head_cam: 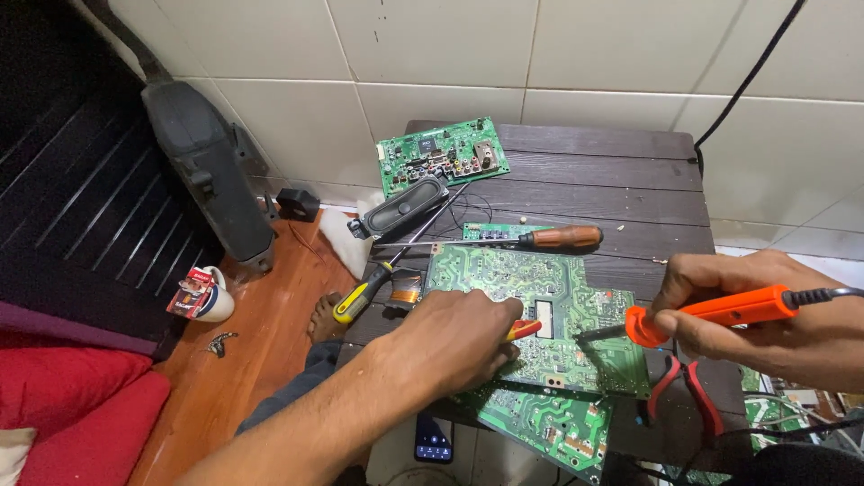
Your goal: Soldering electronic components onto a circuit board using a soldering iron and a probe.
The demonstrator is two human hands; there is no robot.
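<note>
A large green circuit board (pixel 504 274) lies on the dark wooden table (pixel 612 171). My left hand (pixel 450 337) rests on the board's near left part and grips a small tool with a red and yellow handle (pixel 525 329). My right hand (pixel 765 315) holds an orange soldering iron (pixel 720 311) whose dark tip (pixel 594 333) points left and touches the board's right half. A black cord runs from the iron off to the right.
A smaller green board (pixel 441 155) and a black oblong speaker (pixel 402 207) lie at the table's far left. Screwdrivers with orange-brown (pixel 558 238) and yellow-black (pixel 360 300) handles, red-handled pliers (pixel 686 389), another green board (pixel 540 427) and a phone (pixel 434 441) surround the work. A mug (pixel 209 295) stands on the floor.
</note>
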